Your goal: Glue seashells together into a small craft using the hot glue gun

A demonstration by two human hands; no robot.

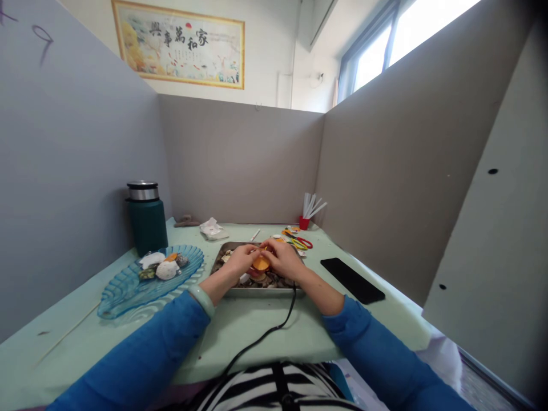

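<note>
Head view: the fingers of the left hand [240,262] and right hand [282,260] partly hide an orange piece [261,263]; its nature is indistinct. Both hands pinch it between their fingertips, above stones [274,281] in a metal tray [257,293], partly covered.

Bright blue sleeves [141,348] above a black-and-white striped garment [252,394].
A smooth pale bangle [202,301] rings the wrist behind the left grip [240,261]; farther back, a black strap [280,381] crosses the stripes.
</note>
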